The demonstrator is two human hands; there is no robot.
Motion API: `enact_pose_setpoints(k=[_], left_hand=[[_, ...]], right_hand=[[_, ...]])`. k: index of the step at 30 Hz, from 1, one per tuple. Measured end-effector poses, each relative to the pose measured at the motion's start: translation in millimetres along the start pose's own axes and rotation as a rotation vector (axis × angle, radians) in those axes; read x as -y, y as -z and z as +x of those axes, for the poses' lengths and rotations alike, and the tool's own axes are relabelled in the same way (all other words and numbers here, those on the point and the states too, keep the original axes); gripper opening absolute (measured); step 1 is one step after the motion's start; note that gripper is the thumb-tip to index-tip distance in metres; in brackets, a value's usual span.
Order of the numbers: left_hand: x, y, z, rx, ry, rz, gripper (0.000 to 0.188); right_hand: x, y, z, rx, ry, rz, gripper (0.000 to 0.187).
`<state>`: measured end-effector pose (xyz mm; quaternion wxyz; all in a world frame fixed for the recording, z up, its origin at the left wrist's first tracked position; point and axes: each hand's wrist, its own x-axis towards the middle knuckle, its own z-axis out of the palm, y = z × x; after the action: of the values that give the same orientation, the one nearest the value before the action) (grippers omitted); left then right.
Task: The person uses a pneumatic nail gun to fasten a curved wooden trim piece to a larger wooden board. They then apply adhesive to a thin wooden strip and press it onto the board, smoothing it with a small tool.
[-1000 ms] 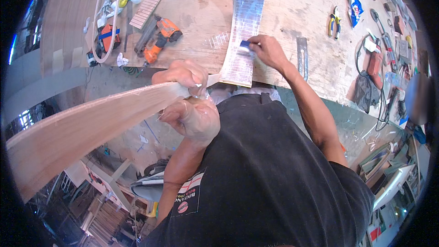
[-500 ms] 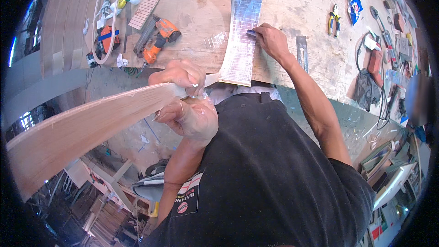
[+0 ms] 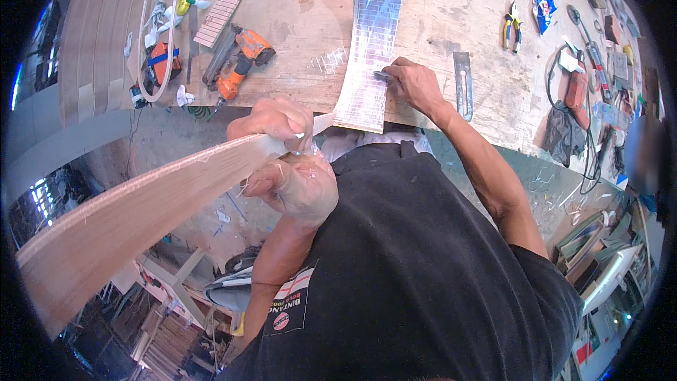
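A long, pale wooden strip (image 3: 141, 201) slants up from the lower left into my left hand (image 3: 300, 183), whose fingers wrap round it. Whitish smears mark the fingers. Beyond the fist, the strip's edge appears to meet a curved panel (image 3: 367, 85) with a shiny, brick-like grid on its face. The panel overhangs the near edge of the workbench. My right hand (image 3: 417, 86) is at the panel's right side, pinching a small flat dark piece (image 3: 381, 73) against its face. The exact kind of that piece cannot be made out.
On the wooden workbench (image 3: 310, 21), an orange power tool (image 3: 247, 53) lies left of the panel, beside a slatted strip (image 3: 230, 0). A metal blade-like bar (image 3: 462, 85), pliers (image 3: 512, 28), a blue-and-white packet (image 3: 542, 5) and a corded tool (image 3: 577, 92) lie to the right.
My right hand has slid down the panel toward me with the small piece. The left hand keeps its hold on the wooden strip; the view has shifted slightly.
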<state>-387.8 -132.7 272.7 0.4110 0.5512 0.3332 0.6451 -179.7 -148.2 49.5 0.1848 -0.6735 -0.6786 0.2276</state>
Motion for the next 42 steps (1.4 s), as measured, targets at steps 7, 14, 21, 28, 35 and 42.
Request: enact_pose_setpoints(k=[7,14,21,28,35,42], left_hand=[[-1.2,-2.8,0.5,-0.012,-0.011,0.036,0.060],[-0.8,-1.3,2.1,0.004,0.004,-0.004,0.060],[-0.8,-1.2,3.1,-0.006,0.002,0.034,0.060],[-6.6,-4.0,5.8,-0.007,0.020,-0.017,0.059],[1.4,1.7,10.0,-0.002,0.034,-0.134,0.060],[1.1,-7.2,25.8,0.079,0.038,-0.144,0.057]], right_hand=[[16.0,-1.1,-19.3,0.001,0.009,0.045,0.021],[31.2,6.8,-31.0,0.043,0.024,0.110,0.022],[58.4,37.0,-39.1,0.167,-0.015,0.215,0.024],[77.4,70.7,-37.4,0.282,-0.071,0.545,0.022],[27.9,54.6,56.7,-0.470,0.034,0.179,0.020],[7.6,44.5,113.1,-0.699,0.169,-0.150,0.025]])
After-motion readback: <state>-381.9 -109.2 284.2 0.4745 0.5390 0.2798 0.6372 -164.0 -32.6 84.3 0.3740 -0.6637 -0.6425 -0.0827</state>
